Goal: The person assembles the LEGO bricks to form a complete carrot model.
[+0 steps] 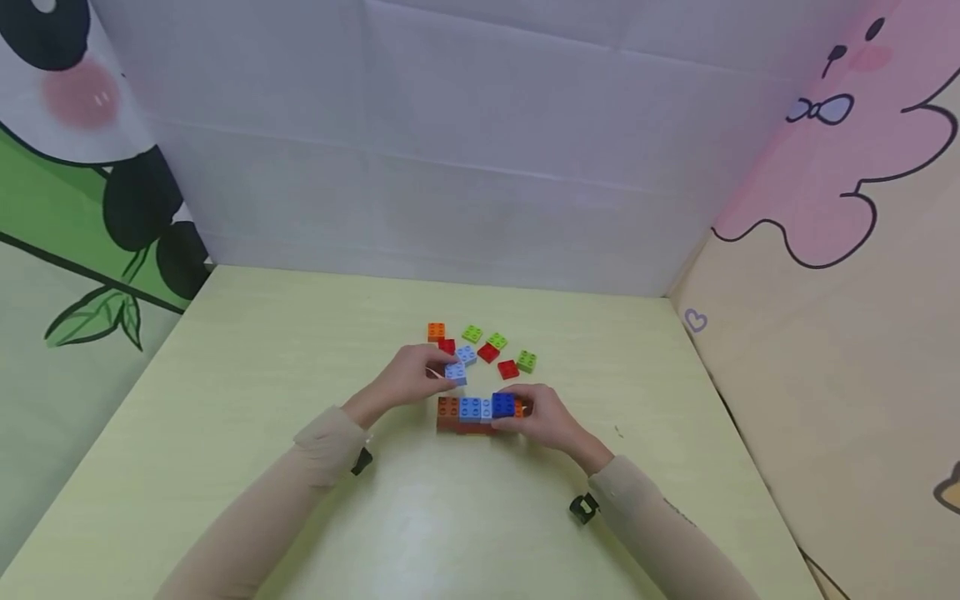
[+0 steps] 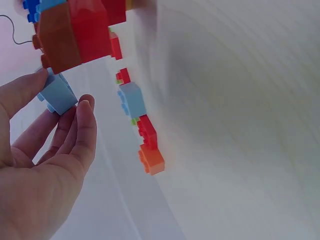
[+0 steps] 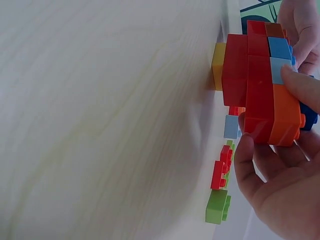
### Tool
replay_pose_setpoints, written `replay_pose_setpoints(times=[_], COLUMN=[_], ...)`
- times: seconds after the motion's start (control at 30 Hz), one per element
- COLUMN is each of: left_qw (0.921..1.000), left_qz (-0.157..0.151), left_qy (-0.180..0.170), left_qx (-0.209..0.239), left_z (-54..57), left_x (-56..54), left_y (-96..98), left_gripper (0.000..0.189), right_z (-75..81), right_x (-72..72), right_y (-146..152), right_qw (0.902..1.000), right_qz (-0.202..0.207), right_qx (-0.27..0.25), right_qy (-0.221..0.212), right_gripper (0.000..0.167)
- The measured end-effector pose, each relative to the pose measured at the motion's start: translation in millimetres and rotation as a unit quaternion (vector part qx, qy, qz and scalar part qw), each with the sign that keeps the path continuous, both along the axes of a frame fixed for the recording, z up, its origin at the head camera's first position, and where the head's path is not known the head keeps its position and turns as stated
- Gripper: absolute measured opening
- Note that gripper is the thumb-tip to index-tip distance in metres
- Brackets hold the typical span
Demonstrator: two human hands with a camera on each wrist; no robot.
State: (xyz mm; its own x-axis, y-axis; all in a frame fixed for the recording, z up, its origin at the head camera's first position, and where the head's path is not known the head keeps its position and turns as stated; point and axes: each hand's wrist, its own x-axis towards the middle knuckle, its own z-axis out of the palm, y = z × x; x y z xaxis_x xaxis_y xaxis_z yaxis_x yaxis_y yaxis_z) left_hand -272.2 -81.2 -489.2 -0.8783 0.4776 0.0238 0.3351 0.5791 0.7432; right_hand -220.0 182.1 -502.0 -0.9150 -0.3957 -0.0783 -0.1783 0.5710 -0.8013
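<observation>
While the right hand (image 1: 547, 419) grips the brick assembly (image 1: 470, 409) by its right end, near centre, likely for steadiness, its long axis runs left to right, studs up. Slightly farther, left hand (image 1: 408, 375) pinches a light-blue brick (image 1: 455, 374) by its sides, probably keeping studs clear. Far: loose bricks (image 1: 507, 369), scattered.

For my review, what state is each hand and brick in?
Left hand: pinching a brick
Held light blue brick: apart from the stack
Right hand: gripping the stack's right end
Brick stack: joined, studs up
Dark blue brick: at stack's top right; seating unclear
Far orange brick: loose
Other light blue brick: loose
Three green bricks: loose
Three red bricks: loose
</observation>
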Motion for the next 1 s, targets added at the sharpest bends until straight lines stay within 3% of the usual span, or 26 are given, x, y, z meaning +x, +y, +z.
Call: replay_pose_setpoints(times=[0.3,0.7,1.0], left_qw=[0.9997,0.998,0.9971], left_qz=[-0.001,-0.028,-0.047], left_qy=[0.005,0.009,0.022], left_qx=[0.025,0.056,0.055], left_z=[8.3,7.2,0.7], left_x=[13.8,29.9,32.5], left_y=[-2.7,-2.9,-2.2], left_gripper=[0.036,0.035,0.034], right_z=[0.8,1.2,0.9], right_x=[0.1,1.1,2.7], right_y=[0,0,-1], right_qw=[1.0,1.0,1.0], right_qz=[0.002,-0.002,-0.002], right_qx=[-0.003,-0.001,-0.008], right_qy=[0.001,-0.001,0.0], right_gripper=[0.045,0.046,0.046])
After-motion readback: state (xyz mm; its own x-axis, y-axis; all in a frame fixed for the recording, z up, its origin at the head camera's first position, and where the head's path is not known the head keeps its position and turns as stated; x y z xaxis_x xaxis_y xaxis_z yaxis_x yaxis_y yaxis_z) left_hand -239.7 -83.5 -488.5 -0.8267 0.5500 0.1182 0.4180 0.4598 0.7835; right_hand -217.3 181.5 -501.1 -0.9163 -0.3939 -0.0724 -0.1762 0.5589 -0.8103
